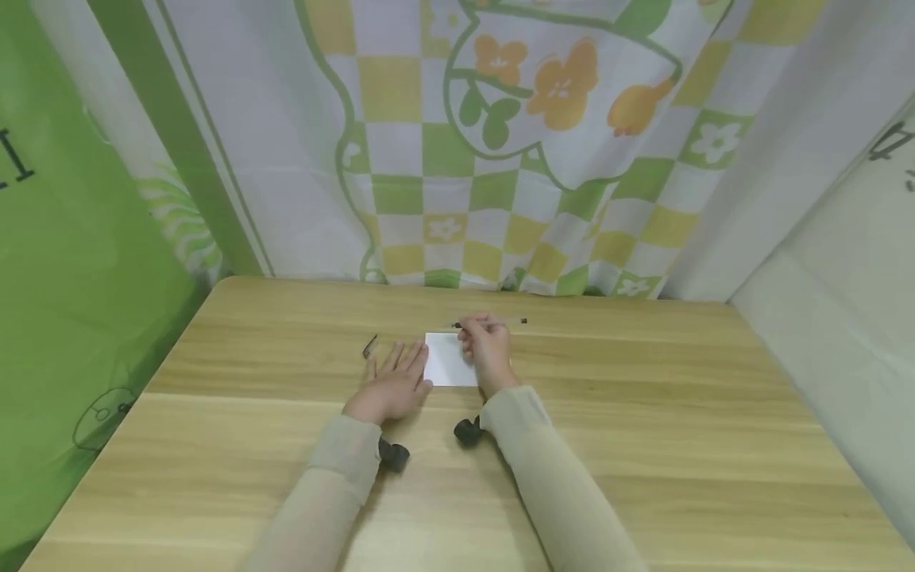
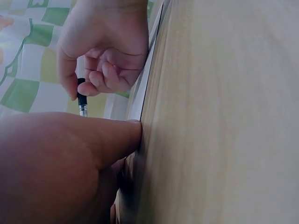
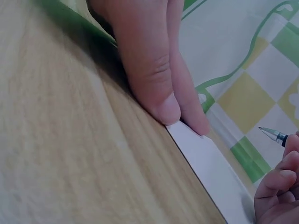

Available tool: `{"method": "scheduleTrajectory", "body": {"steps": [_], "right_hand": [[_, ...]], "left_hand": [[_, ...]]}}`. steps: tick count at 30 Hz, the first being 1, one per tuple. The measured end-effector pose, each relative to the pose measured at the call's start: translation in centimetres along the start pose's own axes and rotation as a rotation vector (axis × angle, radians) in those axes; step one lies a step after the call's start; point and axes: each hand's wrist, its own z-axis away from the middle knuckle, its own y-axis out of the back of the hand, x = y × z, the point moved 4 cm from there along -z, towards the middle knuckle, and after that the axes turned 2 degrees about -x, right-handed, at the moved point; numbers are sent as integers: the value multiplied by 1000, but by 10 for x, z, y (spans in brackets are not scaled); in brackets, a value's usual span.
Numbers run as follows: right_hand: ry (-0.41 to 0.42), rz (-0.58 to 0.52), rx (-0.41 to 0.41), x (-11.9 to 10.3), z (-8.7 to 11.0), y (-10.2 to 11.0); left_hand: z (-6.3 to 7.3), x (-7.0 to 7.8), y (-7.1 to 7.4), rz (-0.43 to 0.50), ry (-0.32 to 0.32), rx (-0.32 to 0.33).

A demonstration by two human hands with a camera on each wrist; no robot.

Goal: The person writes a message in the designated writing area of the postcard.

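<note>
A small white sheet of paper [image 1: 445,364] lies on the wooden table. My left hand [image 1: 391,388] is spread flat beside it, with the thumb and fingertips on its left edge, as the right wrist view also shows. Over the right part of the sheet, my right hand [image 1: 490,353] pinches a pen [image 1: 513,322] between thumb and fingers, the other fingers curled in. The pen lies almost level in the head view, its bare tip [image 3: 268,131] toward the left and raised off the sheet. A dark pen cap [image 1: 369,346] rests just beyond the left fingertips.
The wooden table [image 1: 643,445] ends at a checked, flowered curtain [image 1: 493,183] at the back. Green cloth [image 1: 79,318] hangs on the left, with a thin dark wire [image 1: 100,417] by the table edge. Black wrist devices [image 1: 394,456] sit under both wrists.
</note>
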Motion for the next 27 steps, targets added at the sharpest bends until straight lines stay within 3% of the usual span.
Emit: {"method": "scheduleTrajectory", "body": {"steps": [8, 17, 23, 27], "right_hand": [[14, -8, -28, 4, -3, 5], [28, 179, -75, 1, -2, 9], [47, 185, -25, 2, 0, 4], [52, 178, -42, 6, 2, -5]], "left_hand": [[2, 3, 1, 4, -33, 34], [1, 11, 6, 15, -96, 50], [-2, 4, 6, 14, -101, 66], [0, -3, 5, -12, -86, 72]]}}
